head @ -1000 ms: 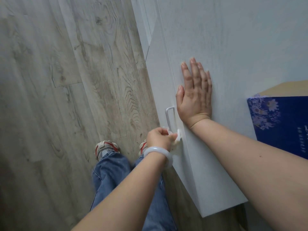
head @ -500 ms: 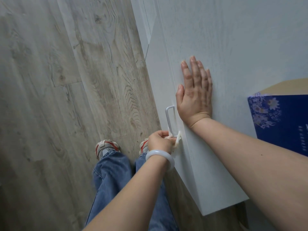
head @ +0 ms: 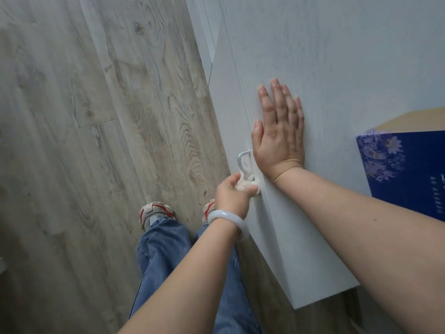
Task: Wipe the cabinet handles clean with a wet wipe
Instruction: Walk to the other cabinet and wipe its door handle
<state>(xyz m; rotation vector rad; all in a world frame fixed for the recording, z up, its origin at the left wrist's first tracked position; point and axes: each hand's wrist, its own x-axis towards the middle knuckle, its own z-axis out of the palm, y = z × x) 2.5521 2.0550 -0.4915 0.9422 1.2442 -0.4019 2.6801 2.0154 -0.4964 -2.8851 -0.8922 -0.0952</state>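
Item: wet wipe [head: 246,183], bunched, gripped in my left hand [head: 231,194], fingers curled round it, wrapped on the near end of the cabinet handle [head: 243,160]. My right hand [head: 279,135]: flat, fingers straight, pressing the cabinet top [head: 337,68] just right of the handle.

Bare forearms, no sleeves. A pale, smooth bangle [head: 228,221] circles the left wrist, well back from the fingers. Loose blue jeans [head: 166,256] below, and grey sneakers [head: 155,212] trimmed red.
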